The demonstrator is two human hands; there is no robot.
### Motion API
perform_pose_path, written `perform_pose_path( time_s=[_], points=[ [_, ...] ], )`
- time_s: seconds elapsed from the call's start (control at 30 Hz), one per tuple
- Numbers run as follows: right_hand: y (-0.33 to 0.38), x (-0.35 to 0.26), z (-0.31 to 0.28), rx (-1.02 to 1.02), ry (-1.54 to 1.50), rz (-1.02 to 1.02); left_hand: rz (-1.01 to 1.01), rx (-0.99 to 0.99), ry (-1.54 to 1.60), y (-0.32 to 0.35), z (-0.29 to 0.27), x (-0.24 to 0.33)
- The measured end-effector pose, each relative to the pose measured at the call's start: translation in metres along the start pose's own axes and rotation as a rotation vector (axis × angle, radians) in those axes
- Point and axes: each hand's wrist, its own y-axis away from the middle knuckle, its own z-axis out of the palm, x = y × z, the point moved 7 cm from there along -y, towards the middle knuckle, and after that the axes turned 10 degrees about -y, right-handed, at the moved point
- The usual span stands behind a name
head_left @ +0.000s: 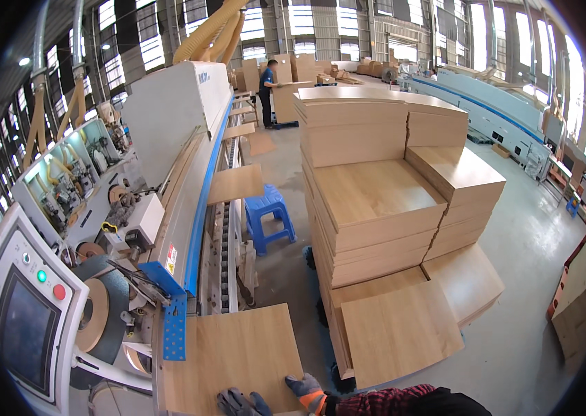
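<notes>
A gloved left hand (241, 403) lies open on a wood-grain panel (241, 343) at the near end of a long machine (168, 104), while the right hand (304, 387) touches the panel's right edge, its grip unclear; stacked boards (379, 249) stand to the right, a blue stool (265, 202) beyond.

Panel (237, 347) under the gloves (244, 403): woodgrain face, smooth, low sheen. Stacked boards (379, 187): woodgrain tops, glossy where light hits; edges matt. Gloves: matt fabric. Sleeve (386, 401): soft checked cloth. Stool (265, 201): smooth plastic, slight gloss. Machine housing (161, 107): looks like smooth painted metal. Hoses (203, 38): ribbed, plastic-looking. Screen (26, 329): glossy. Floor (528, 229): smooth, shiny.
</notes>
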Motion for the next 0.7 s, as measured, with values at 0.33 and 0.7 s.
perform_pose_path(
  time_s=[0.33, 0.7],
  points=[
    [-0.085, -0.039, 0.014, 0.108, 0.288, -0.035, 0.051, 0.093, -0.042, -0.048, 0.078, 0.01],
    [-0.079, -0.043, -0.132, 0.357, 0.004, -0.418, 0.017, 0.052, -0.015, -0.138, 0.128, 0.052]
  ],
)
